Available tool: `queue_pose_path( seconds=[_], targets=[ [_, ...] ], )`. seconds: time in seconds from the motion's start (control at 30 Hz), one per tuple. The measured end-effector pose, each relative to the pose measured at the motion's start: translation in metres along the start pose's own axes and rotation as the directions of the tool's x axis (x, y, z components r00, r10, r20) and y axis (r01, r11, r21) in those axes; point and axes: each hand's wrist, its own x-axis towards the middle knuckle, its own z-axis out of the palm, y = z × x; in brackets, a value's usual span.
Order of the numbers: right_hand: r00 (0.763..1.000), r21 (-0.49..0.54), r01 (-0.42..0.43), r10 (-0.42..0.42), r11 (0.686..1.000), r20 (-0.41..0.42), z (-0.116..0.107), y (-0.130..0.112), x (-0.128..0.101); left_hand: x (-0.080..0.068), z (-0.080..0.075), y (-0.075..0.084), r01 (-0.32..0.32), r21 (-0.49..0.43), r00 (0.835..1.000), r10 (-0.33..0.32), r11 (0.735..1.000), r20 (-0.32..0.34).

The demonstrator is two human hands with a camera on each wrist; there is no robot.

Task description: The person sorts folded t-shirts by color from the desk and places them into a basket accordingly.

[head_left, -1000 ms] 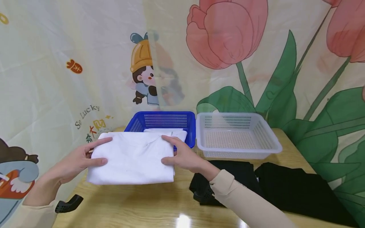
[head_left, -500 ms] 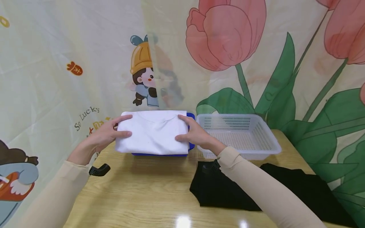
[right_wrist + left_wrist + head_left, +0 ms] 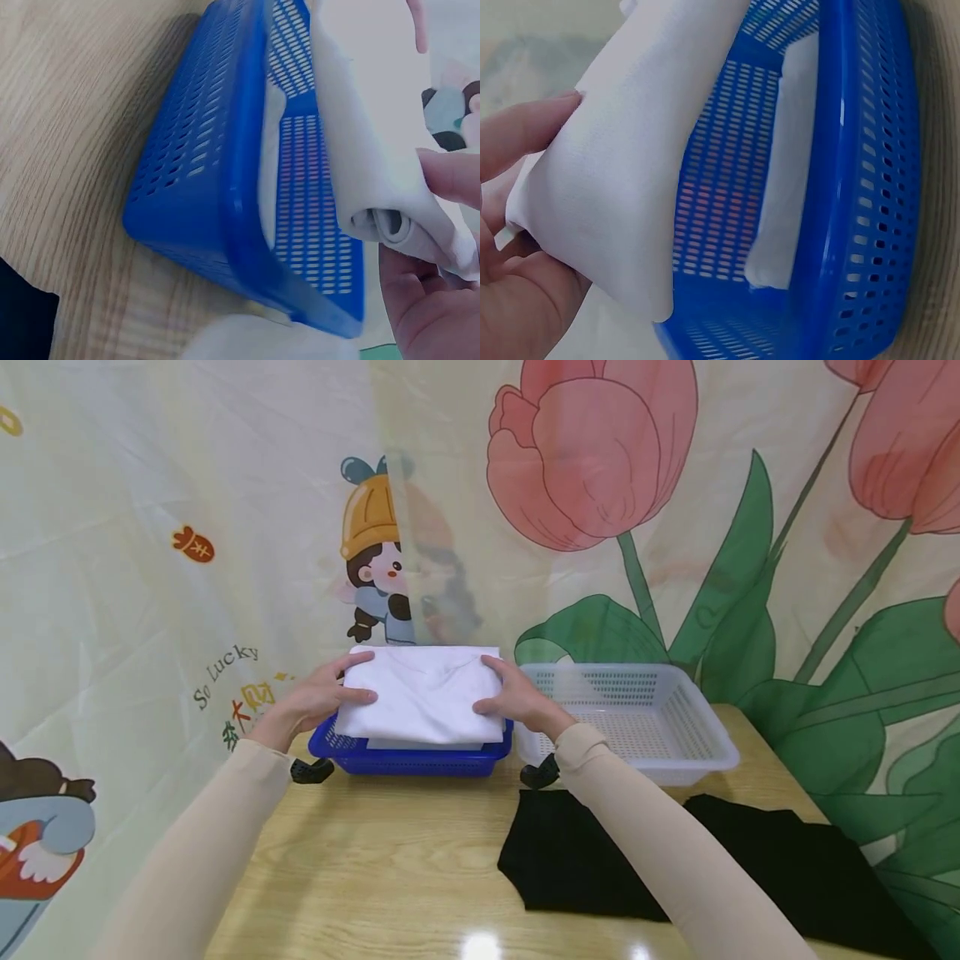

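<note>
A printed cloth with tulips and a cartoon child hangs behind the wooden table (image 3: pixel 390 860), and I am working at its far edge. My left hand (image 3: pixel 318 702) and right hand (image 3: pixel 517 702) each pinch one side of the folded white garment (image 3: pixel 420 697), thumbs on top and fingers curled under, so it hangs level just over the blue basket (image 3: pixel 408 760). From the left wrist view I can see another white folded piece (image 3: pixel 784 172) already lying in the basket, with the held garment's lower edge above it and apart; whether any corner touches the rim I cannot quite tell. To set this down well, I judge I should keep both sides level, centre the stack between the basket walls, lower it flat onto the piece beneath, and slip the fingers out sideways so the fold stays square. The white basket (image 3: pixel 630 718) stands just beside on the right, and black clothing (image 3: pixel 585 860) lies nearer me.
</note>
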Motion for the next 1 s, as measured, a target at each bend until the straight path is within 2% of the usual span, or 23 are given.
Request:
queue_pose_path(
  seconds=[0.27, 0.47, 0.67, 0.87, 1.0],
  targets=[
    [0.999, -0.001, -0.032, 0.032, 0.999, -0.009, 0.02, 0.014, 0.012, 0.021, 0.001, -0.027, -0.007, 0.019, 1.0, 0.007, 1.0, -0.019],
    [0.998, 0.024, -0.045, 0.046, 0.999, -0.035, 0.035, 0.021, 0.022, 0.031, 0.002, -0.043, 0.026, 0.054, 0.998, -0.023, 0.998, -0.065],
    [0.994, 0.002, -0.078, 0.078, 0.997, -0.073, 0.051, 0.025, 0.03, 0.041, 0.007, -0.055, 0.05, 0.104, 0.995, -0.041, 0.993, -0.086],
    [0.987, -0.026, -0.134, 0.131, 0.991, -0.093, 0.066, 0.028, 0.033, 0.044, 0.008, -0.066, 0.134, 0.136, 0.985, -0.117, 0.982, -0.125],
    [0.982, -0.054, -0.154, 0.147, 0.987, -0.118, 0.072, 0.033, 0.037, 0.049, 0.012, -0.071, 0.163, 0.162, 0.978, -0.138, 0.973, -0.154]
  ],
)
